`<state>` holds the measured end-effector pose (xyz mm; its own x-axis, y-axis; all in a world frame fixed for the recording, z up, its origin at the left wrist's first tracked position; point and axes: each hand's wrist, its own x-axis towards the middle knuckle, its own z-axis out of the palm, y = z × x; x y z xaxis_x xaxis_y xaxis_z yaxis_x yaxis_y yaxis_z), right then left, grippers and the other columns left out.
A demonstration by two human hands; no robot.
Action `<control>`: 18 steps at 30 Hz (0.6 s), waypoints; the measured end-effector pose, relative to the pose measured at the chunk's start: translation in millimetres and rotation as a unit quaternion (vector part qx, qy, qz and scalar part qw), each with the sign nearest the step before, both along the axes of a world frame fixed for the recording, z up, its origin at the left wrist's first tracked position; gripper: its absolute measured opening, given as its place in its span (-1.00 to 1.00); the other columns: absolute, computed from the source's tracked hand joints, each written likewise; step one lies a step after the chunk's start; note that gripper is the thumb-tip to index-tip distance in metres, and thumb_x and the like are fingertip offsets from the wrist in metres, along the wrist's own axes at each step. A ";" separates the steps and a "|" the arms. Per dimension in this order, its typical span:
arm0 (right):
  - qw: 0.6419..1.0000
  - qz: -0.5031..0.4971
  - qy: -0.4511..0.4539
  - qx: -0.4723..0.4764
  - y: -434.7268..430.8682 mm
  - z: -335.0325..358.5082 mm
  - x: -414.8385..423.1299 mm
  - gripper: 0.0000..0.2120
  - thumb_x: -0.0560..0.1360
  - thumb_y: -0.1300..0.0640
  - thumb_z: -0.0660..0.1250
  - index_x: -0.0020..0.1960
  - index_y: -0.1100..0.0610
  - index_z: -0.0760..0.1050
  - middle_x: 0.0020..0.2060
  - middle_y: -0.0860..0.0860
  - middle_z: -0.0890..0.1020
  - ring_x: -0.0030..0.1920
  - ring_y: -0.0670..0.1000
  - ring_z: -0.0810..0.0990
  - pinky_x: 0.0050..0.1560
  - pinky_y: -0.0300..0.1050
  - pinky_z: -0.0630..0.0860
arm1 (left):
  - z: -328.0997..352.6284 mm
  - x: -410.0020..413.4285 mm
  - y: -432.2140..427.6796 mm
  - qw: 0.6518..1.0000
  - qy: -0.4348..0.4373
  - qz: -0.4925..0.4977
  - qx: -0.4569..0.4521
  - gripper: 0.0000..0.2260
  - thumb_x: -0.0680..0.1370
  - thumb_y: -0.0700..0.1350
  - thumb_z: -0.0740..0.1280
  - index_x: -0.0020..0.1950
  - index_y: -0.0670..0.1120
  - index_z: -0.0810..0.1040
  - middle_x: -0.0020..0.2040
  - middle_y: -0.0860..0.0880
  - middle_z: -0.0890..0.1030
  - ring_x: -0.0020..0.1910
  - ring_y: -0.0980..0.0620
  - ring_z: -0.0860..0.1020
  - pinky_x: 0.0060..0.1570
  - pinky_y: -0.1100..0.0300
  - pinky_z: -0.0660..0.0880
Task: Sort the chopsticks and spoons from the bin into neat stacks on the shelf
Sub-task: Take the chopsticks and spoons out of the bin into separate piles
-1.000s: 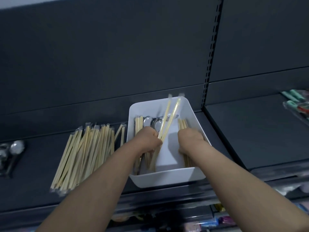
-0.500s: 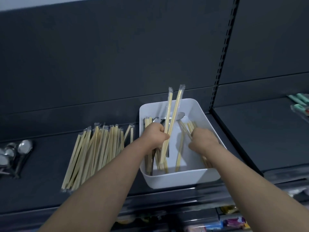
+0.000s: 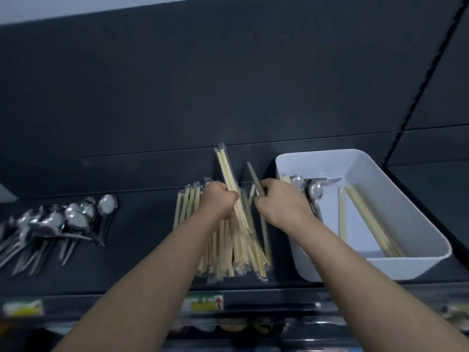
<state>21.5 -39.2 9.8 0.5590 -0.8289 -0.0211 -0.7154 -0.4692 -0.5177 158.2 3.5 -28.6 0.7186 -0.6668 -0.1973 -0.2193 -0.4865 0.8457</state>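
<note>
the left hand (image 3: 219, 201) is closed in a fist around a few wrapped chopsticks (image 3: 227, 171), which lean a little to the left. their top ends rise above the fist and their lower ends reach into the chopstick pile (image 3: 228, 250) beneath. just beside it, the right hand (image 3: 281, 203) pinches a thin darker stick (image 3: 254, 177) in curled fingers, its tip pointing up and to the left. motion blur makes it hard to tell whether this is one chopstick or a wrapped pair. both hands hover over the chopstick pile, which lies in clear sleeves on the dark shelf (image 3: 142, 240), roughly lined up front to back, with some sticks crossing at the near end. just to the right of the pile a white bin (image 3: 380, 266) stands on the same shelf. inside the bin, metal spoons (image 3: 314, 193) lie against its left wall near the far end, partly hidden by the right wrist, and loose chopsticks (image 3: 368, 222) rest along its floor. well to the left of the pile, a heap of spoons (image 3: 63, 221) lies on the shelf, bowls toward the back panel (image 3: 228, 85). a blurred price label (image 3: 206, 302) sits on the shelf's front edge below the pile.
</note>
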 end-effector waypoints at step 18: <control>0.968 0.014 0.138 -0.208 22.7 -33.3 26.9 -0.75 0.45 0.20 0.23 0.06 0.05 0.58 -0.02 0.04 0.59 0.05 0.13 0.55 -0.21 -0.15 0.34 | -0.9 28.2 37.3 0.973 -0.202 -0.106 0.040 -0.76 0.53 -0.13 0.28 0.17 0.04 0.59 0.09 0.07 0.64 0.09 0.01 0.58 0.08 0.15 0.53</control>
<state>48.4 -16.5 -23.5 0.6017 -0.7824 0.1605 -0.7837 -0.6172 -0.0705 186.5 40.8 -29.5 0.5960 -0.8029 0.0153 -0.6283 -0.4544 0.6314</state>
